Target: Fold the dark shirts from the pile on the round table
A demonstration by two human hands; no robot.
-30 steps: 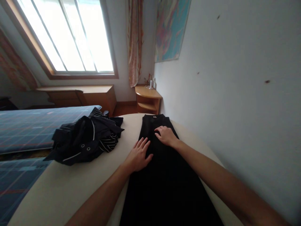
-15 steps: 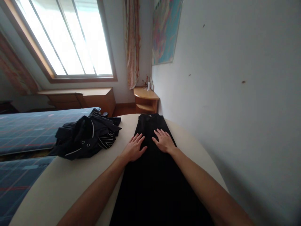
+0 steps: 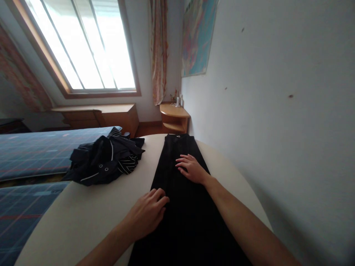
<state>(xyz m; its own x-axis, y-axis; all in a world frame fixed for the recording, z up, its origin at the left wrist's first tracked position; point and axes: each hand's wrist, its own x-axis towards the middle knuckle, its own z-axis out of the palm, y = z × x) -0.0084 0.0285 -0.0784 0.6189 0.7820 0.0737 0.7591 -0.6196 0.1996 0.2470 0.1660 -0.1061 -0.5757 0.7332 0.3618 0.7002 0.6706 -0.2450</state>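
A long black garment (image 3: 188,214) lies flat down the middle of the cream round table (image 3: 111,207), its narrower end with a small pale label pointing away from me. My right hand (image 3: 192,169) rests on its upper part, open, palm down with the fingers spread. At the garment's left edge is my left hand (image 3: 149,210), palm down, with its fingers loosely bent. Those fingertips are partly hidden, and I see no cloth lifted between them.
A crumpled dark garment pile (image 3: 100,160) with striped parts and metal eyelets lies on the table's left side. Left of the table is a blue plaid mattress (image 3: 41,151). The white wall (image 3: 263,129) runs close along the right. A corner shelf (image 3: 174,111) stands beyond the far edge.
My left hand has come back toward me along the garment's left edge, its fingers now bent rather than flat. My right hand has barely shifted.
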